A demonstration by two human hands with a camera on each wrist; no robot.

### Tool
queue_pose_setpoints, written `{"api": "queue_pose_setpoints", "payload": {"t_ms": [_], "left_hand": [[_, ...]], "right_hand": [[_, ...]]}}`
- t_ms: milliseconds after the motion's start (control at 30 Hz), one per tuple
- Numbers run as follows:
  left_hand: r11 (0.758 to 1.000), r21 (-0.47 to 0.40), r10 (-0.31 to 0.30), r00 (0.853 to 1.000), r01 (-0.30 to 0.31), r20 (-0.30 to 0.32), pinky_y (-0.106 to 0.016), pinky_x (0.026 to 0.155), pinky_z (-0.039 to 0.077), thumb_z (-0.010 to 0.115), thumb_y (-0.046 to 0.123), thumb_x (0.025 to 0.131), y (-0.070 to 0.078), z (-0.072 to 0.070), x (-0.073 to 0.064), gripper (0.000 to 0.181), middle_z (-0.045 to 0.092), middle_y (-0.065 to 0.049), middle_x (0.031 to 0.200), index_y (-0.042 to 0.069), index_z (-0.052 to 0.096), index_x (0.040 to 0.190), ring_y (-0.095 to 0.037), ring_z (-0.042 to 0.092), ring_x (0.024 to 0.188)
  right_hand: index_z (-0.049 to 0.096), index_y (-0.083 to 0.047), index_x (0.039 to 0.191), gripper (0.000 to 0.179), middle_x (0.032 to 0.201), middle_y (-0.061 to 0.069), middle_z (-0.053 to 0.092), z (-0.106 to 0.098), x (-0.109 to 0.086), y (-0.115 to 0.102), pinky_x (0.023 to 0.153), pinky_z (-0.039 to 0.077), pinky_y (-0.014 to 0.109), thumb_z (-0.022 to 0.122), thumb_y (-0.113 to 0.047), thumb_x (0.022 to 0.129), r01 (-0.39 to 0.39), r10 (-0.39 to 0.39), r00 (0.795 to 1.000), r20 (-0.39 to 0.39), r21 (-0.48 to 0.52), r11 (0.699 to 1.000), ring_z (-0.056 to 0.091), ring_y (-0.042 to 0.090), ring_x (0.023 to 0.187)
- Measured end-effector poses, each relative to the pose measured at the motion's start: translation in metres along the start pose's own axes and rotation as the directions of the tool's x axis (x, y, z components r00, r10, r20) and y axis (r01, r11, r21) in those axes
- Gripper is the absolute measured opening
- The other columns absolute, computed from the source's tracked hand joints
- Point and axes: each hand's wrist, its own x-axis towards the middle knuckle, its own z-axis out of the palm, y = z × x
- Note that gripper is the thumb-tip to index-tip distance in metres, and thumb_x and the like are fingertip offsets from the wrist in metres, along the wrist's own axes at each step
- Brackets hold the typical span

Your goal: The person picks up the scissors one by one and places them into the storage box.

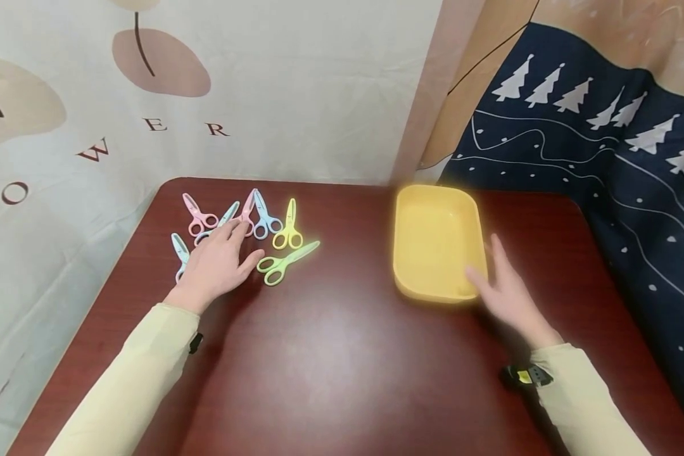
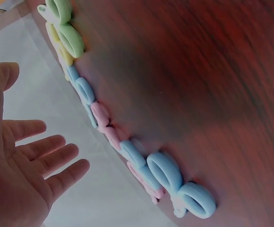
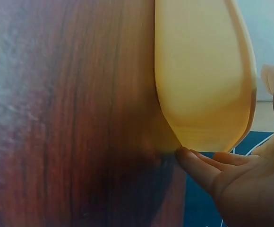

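Several small plastic-looking scissors lie at the far left of the table: pink scissors [image 1: 191, 205], light blue scissors [image 1: 179, 246], blue scissors [image 1: 260, 204], yellow scissors [image 1: 291, 214] and green scissors [image 1: 302, 252] among them. Over this group hovers my left hand [image 1: 213, 266], fingers spread and hiding parts of some pairs; the left wrist view has it apart from them, holding nothing. A yellow plastic tray [image 1: 436, 244] stands right of centre. At its right side, my blurred right hand [image 1: 510, 297] has straight fingers [image 3: 198, 169] along the outer wall and thumb by the rim.
Dark red wooden table [image 1: 330, 380] beneath everything. Behind it hangs a pale printed cloth [image 1: 319, 95]; a navy cloth with white trees [image 1: 547, 139] hangs along the right edge.
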Motion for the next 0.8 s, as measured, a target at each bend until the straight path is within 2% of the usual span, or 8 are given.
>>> {"api": "queue_pose_setpoints", "payload": {"t_ms": [100,233,367,500,633,733,800], "left_hand": [[1.0,-0.005,-0.004,0.999,0.004,0.036,-0.061,0.109,0.043,0.064,0.039,0.099,0.004,0.0,0.0,0.068,0.052,-0.031,0.143,-0.01,0.05,0.144,-0.047,0.048,0.135],[1.0,-0.002,-0.024,0.995,0.025,0.1,-0.061,0.113,0.04,0.063,0.042,0.099,0.008,0.002,-0.001,0.072,0.049,-0.034,0.147,-0.011,0.048,0.146,-0.049,0.043,0.139],[0.999,0.011,-0.043,0.99,0.042,0.131,-0.062,0.113,0.04,0.062,0.044,0.1,0.011,0.004,-0.003,0.074,0.048,-0.034,0.148,-0.01,0.046,0.147,-0.05,0.043,0.139],[0.999,0.005,-0.043,0.989,0.043,0.139,-0.062,0.109,0.043,0.061,0.042,0.1,0.013,0.007,-0.005,0.07,0.052,-0.032,0.142,-0.009,0.049,0.145,-0.049,0.049,0.132],[0.999,-0.014,-0.042,0.985,0.045,0.168,-0.061,0.104,0.047,0.062,0.043,0.099,0.015,0.01,-0.006,0.065,0.057,-0.029,0.132,-0.009,0.055,0.138,-0.046,0.055,0.122],[0.998,-0.027,-0.054,0.98,0.06,0.194,-0.06,0.097,0.051,0.064,0.044,0.098,0.017,0.012,-0.007,0.064,0.058,-0.026,0.125,-0.008,0.058,0.134,-0.043,0.056,0.116],[0.997,-0.032,-0.061,0.977,0.069,0.205,-0.059,0.092,0.053,0.065,0.046,0.097,0.018,0.012,-0.007,0.065,0.058,-0.024,0.122,-0.007,0.059,0.133,-0.041,0.057,0.112]], "right_hand": [[-0.005,-0.006,0.165,0.096,0.166,0.031,0.021,0.0,-0.004,0.0,0.115,0.025,0.072,0.06,-0.039,0.104,-0.007,0.007,1.0,0.004,-0.01,1.0,0.025,0.053,0.149],[-0.001,-0.003,0.165,0.095,0.167,0.03,0.014,0.0,-0.009,0.001,0.114,0.026,0.073,0.061,-0.039,0.103,-0.013,0.013,1.0,0.022,-0.036,0.999,0.024,0.055,0.148],[0.007,0.0,0.164,0.091,0.167,0.029,0.015,0.001,-0.01,0.004,0.113,0.029,0.072,0.064,-0.036,0.102,0.014,-0.013,1.0,0.023,-0.048,0.999,0.028,0.055,0.147],[0.012,-0.003,0.165,0.091,0.165,0.03,0.023,0.001,-0.011,0.007,0.11,0.033,0.073,0.068,-0.033,0.1,0.035,-0.035,0.999,0.019,-0.042,0.998,0.036,0.055,0.142],[0.011,-0.01,0.166,0.093,0.167,0.026,0.022,0.0,-0.013,0.009,0.111,0.032,0.071,0.071,-0.032,0.098,0.031,-0.03,0.999,0.04,-0.021,0.999,0.035,0.053,0.144],[0.01,-0.015,0.167,0.095,0.168,0.023,0.023,-0.001,-0.013,0.01,0.112,0.036,0.064,0.072,-0.031,0.098,0.027,-0.026,0.998,0.054,-0.015,1.0,0.039,0.049,0.143],[0.01,-0.017,0.167,0.095,0.168,0.021,0.024,-0.002,-0.013,0.012,0.112,0.044,0.044,0.073,-0.031,0.098,0.032,-0.031,0.998,0.056,-0.008,0.999,0.044,0.046,0.14]]}}
